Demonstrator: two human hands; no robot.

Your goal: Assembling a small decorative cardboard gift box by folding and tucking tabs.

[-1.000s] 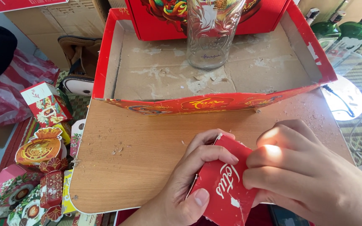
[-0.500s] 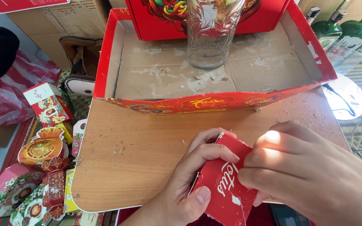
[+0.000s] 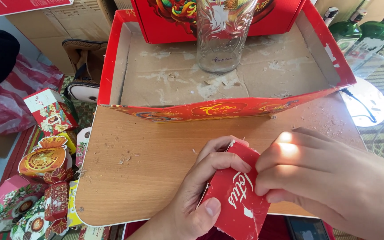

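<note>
Both hands bare: left hand [image 3: 196, 195], right hand [image 3: 321, 178]. No gloves, rings, watch or sleeves visible; short trimmed nails.

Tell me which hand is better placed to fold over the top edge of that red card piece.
Probably the right hand: its fingertips already pinch the upper edge of the red card piece, while the left hand cradles it from below, thumb across its lower face.

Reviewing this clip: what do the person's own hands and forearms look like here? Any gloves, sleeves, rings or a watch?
Both hands are bare. The left hand has no glove, and no ring shows on its fingers; its thumbnail is short and unpainted. The right hand is likewise ungloved and ringless, with bright sunlight on its knuckles. No sleeve, watch or bracelet shows on the short visible stretches of wrist and forearm.
</note>
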